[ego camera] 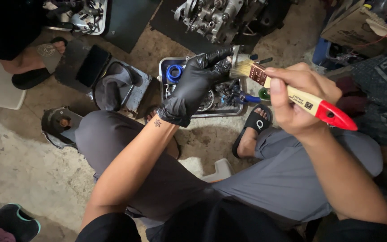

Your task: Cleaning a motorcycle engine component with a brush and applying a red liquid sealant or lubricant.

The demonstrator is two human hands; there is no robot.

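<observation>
Black rubber covers the left hand (193,87), which wears a glove. Its grip is closed on a small grey metal part (234,54), pinched up at the fingertips. Most of that part is hidden by the glove, so I cannot tell what kind of part it is.

The right hand (298,98) is bare. Its grip is shut around a paintbrush (292,93), with the thumb on top of the pale handle. The brush has a red end that sticks out past the hand, a copper-coloured band, and light bristles. The bristles point at the gloved fingers and sit right beside the little part.

Under both hands a metal tray (163,71) lies on the floor (19,157). In it are a blue ring (174,73), some gears and other small dark pieces.

The person sits low in grey trousers, with a black sandal (257,123) on one foot just beside the tray. A grey engine block (216,18) stands on a dark mat past the tray. A cardboard box (350,24) is at the top right. Another person's foot in a sandal (41,62) shows at the top left.
</observation>
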